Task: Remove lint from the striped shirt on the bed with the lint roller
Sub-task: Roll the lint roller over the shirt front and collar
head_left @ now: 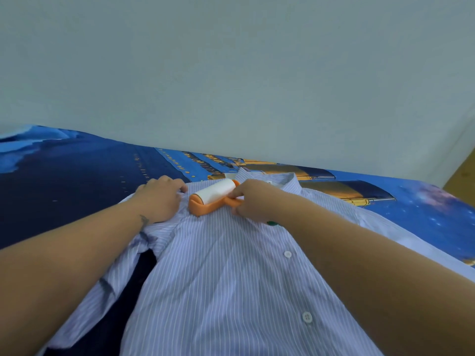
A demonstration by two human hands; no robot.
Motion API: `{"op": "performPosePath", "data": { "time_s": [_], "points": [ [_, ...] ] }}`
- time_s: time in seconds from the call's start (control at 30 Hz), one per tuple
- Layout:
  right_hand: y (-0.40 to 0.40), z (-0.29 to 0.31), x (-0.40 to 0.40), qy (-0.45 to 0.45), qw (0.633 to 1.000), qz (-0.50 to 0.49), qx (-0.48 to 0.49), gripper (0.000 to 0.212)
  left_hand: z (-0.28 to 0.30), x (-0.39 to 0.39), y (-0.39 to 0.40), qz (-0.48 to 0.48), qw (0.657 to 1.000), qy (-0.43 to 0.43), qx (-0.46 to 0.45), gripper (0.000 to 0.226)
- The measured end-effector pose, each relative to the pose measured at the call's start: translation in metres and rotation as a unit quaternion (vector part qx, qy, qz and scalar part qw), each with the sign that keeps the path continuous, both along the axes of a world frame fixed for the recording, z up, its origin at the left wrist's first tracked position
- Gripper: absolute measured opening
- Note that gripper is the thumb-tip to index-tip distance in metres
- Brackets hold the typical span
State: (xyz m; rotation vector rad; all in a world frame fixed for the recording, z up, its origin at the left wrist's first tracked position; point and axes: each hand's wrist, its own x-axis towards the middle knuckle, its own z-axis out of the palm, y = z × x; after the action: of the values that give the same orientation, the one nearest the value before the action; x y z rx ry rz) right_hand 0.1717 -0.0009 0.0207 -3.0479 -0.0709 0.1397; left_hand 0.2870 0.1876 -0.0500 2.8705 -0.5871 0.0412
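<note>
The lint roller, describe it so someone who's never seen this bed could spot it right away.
On the blue printed bedspread lies a striped shirt, collar toward the wall. Near the collar, the right hand grips the lint roller. Its orange frame and white sticky drum are unlike anything nearby.

One striped shirt with two visible white buttons, one lint roller at twelve o'clock of the shirt, two hands, one bed.

lint roller on shirt, shirt on bed
</note>
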Motion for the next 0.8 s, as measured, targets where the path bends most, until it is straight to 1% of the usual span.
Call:
{"op": "performPosePath", "data": {
  "time_s": [0.1, 0.23, 0.3, 0.37, 0.47, 0.6, 0.8],
  "points": [
    [0.011, 0.001, 0.011, 0.003, 1.000, -0.001, -0.014, 0.034, -0.001, 0.003, 0.001, 0.012, 1.000, -0.013, -0.002, 0.029],
    [0.021, 0.003, 0.023, 0.009, 1.000, -0.012, -0.016, 0.034, -0.002, 0.003, 0.004, 0.008, 1.000, -0.006, -0.027, 0.032],
    [0.025, 0.001, 0.030, 0.013, 1.000, -0.014, -0.023, 0.034, -0.003, 0.003, 0.007, -0.002, 0.998, 0.006, -0.065, 0.032],
    [0.030, 0.000, 0.038, 0.015, 0.999, -0.017, -0.029, 0.034, -0.005, 0.004, 0.009, -0.004, 0.992, 0.021, -0.126, 0.030],
    [0.033, -0.003, 0.045, 0.006, 0.999, -0.019, -0.030, 0.033, -0.005, 0.006, 0.011, 0.011, 0.982, 0.025, -0.188, 0.023],
    [0.025, -0.005, 0.035, -0.013, 1.000, -0.001, -0.009, 0.033, -0.009, 0.007, 0.012, 0.028, 0.986, -0.006, -0.164, 0.018],
    [-0.005, -0.005, -0.003, -0.020, 1.000, 0.013, -0.001, 0.030, -0.012, 0.008, 0.009, 0.044, 0.991, -0.018, -0.124, 0.043]
  ]
}}
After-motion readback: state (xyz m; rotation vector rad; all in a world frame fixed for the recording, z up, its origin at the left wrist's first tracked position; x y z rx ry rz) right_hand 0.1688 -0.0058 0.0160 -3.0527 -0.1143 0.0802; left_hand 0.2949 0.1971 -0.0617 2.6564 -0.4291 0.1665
